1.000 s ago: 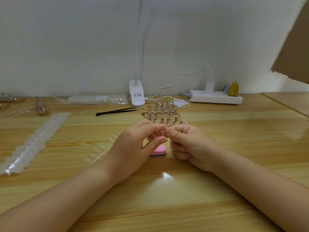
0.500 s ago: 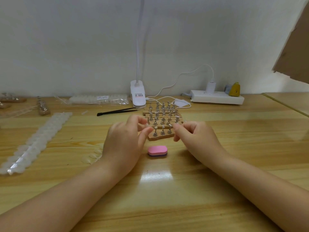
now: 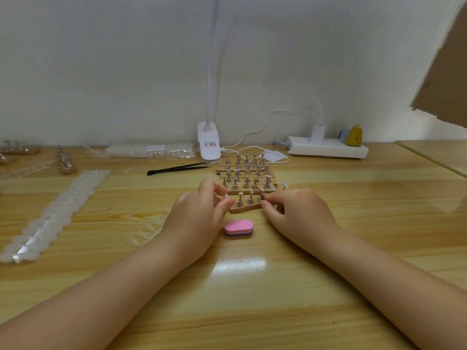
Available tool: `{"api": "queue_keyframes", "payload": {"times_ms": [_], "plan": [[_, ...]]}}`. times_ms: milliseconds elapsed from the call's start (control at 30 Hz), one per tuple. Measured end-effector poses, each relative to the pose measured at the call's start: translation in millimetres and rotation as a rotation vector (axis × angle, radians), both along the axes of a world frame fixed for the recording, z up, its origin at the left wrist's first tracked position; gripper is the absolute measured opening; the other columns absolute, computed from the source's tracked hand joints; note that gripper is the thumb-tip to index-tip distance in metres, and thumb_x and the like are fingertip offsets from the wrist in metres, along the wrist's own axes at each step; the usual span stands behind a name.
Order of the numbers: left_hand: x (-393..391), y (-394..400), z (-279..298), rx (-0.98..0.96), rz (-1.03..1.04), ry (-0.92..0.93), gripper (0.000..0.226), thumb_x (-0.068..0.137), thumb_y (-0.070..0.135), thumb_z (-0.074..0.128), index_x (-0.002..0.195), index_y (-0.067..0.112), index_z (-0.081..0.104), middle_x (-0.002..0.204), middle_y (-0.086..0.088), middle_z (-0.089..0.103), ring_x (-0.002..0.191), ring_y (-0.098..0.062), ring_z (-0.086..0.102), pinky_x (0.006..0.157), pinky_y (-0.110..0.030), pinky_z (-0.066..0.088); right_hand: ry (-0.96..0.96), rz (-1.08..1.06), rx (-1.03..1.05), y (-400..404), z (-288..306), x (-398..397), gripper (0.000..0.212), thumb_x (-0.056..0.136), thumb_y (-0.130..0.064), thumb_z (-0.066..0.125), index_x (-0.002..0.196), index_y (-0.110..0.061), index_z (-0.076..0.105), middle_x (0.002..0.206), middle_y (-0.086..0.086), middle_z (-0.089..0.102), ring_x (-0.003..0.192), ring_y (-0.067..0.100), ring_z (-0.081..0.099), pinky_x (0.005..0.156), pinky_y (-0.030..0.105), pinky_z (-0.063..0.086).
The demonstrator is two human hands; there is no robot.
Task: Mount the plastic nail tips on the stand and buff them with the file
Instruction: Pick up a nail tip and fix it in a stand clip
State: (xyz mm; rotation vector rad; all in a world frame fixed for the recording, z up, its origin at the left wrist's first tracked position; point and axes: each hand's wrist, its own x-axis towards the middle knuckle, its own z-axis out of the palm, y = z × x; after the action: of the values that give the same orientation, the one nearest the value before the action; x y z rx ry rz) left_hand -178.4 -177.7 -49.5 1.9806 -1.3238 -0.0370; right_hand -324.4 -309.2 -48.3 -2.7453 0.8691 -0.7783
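Note:
Several wooden stand strips (image 3: 246,174) with metal pegs lie in rows at the middle of the table. The nearest strip (image 3: 243,209) sits between my hands. My left hand (image 3: 199,218) pinches a small clear nail tip (image 3: 224,197) between thumb and forefinger at the strip's left end. At the right end, the curled fingers of my right hand (image 3: 295,214) pinch the last peg (image 3: 260,196). A pink buffing file (image 3: 238,228) lies flat just in front of the strip, touched by neither hand. Loose clear tips (image 3: 147,232) lie left of my left wrist.
Long bags of white tips (image 3: 58,210) stretch along the left. Black tweezers (image 3: 177,169) lie behind my left hand. A white lamp clamp (image 3: 208,146), cables and a power strip (image 3: 328,149) line the wall. Cardboard (image 3: 444,72) hangs at the upper right.
Both hands moved forward from above the pink file to the ends of the nearest stand strip. The file now lies uncovered.

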Motion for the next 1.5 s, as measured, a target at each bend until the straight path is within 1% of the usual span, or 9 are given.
{"api": "queue_keyframes", "payload": {"times_ms": [133,333,500,600,667,833,1067,1267,1500], "plan": [[-0.6,-1.4,-1.5,0.006,-0.017,-0.064,0.011,0.096,0.039,0.048,0.101,0.032,0.042,0.096,0.012,0.065,0.1,-0.015,0.052,0.086,-0.031,0.038,0.025,-0.006,-0.008,-2.8,0.6,1.3,0.028,0.096,-0.04,0.051,0.102,-0.025,0.074,0.085,-0.006,0.073,0.077,0.013,0.063,0.061,0.031,0.052],[0.9,-3.7,-3.3,0.005,-0.016,-0.091,0.012,0.095,0.042,0.048,0.1,0.033,0.042,0.096,0.012,0.067,0.1,-0.014,0.052,0.085,-0.029,0.036,0.009,-0.01,-0.048,-7.0,0.2,3.2,0.026,0.095,-0.04,0.053,0.097,-0.026,0.075,0.08,-0.006,0.07,0.075,0.015,0.06,0.056,0.027,0.043],[0.1,-3.4,-4.0,-0.011,-0.016,-0.09,0.011,0.095,0.041,0.049,0.1,0.032,0.043,0.096,0.014,0.065,0.101,-0.014,0.052,0.084,-0.029,0.036,-0.1,0.026,-0.061,-2.2,0.9,2.6,0.017,0.091,-0.031,0.061,0.096,-0.022,0.074,0.082,-0.003,0.069,0.078,0.018,0.06,0.061,0.031,0.046],[-2.5,-0.9,-1.9,-0.137,-0.005,-0.101,0.013,0.094,0.038,0.053,0.102,0.029,0.049,0.098,0.014,0.063,0.1,-0.013,0.056,0.087,-0.032,0.04,-0.238,0.096,-0.071,6.4,3.2,-0.1,0.007,0.087,-0.021,0.066,0.084,-0.016,0.07,0.069,-0.008,0.059,0.062,0.011,0.053,0.056,0.032,0.045],[-3.9,1.3,0.5,-0.291,-0.032,-0.112,0.016,0.093,0.033,0.058,0.103,0.02,0.056,0.099,0.012,0.065,0.097,-0.012,0.06,0.091,-0.039,0.044,-0.304,0.141,-0.034,11.9,3.6,-1.5,0.004,0.085,-0.017,0.069,0.082,-0.015,0.068,0.068,-0.012,0.06,0.057,0.003,0.05,0.055,0.025,0.044],[-7.1,3.6,3.2,-0.317,-0.106,-0.251,0.035,0.086,0.048,0.054,0.101,0.019,0.068,0.101,0.01,0.069,0.097,-0.01,0.061,0.091,-0.023,0.033,-0.425,0.258,0.211,18.4,1.8,1.0,0.007,0.081,-0.007,0.073,0.084,-0.013,0.073,0.07,-0.014,0.064,0.06,0.0,0.058,0.059,0.009,0.04],[-6.3,3.4,2.6,-0.328,-0.105,-0.282,0.036,0.083,0.05,0.054,0.099,0.022,0.071,0.102,0.012,0.069,0.1,-0.012,0.062,0.089,-0.027,0.035,-0.446,0.388,0.204,18.0,-0.7,2.1,0.014,0.082,-0.003,0.072,0.091,-0.013,0.076,0.08,-0.01,0.071,0.072,0.009,0.065,0.067,0.019,0.051],[-7.1,3.4,2.3,-0.304,-0.082,-0.296,0.035,0.081,0.053,0.059,0.098,0.025,0.071,0.098,0.013,0.07,0.096,-0.011,0.061,0.086,-0.026,0.032,-0.42,0.39,0.12,17.5,-2.3,2.2,0.017,0.083,-0.007,0.073,0.097,-0.016,0.075,0.084,-0.011,0.07,0.077,0.004,0.063,0.069,0.013,0.047],[-8.1,3.9,2.3,-0.318,-0.092,-0.288,0.035,0.082,0.052,0.055,0.097,0.025,0.072,0.097,0.013,0.07,0.096,-0.012,0.062,0.088,-0.031,0.035,-0.42,0.392,0.112,18.8,-1.6,2.6,0.017,0.082,-0.005,0.073,0.097,-0.013,0.075,0.084,-0.014,0.066,0.074,-0.004,0.059,0.069,0.018,0.049]]}}
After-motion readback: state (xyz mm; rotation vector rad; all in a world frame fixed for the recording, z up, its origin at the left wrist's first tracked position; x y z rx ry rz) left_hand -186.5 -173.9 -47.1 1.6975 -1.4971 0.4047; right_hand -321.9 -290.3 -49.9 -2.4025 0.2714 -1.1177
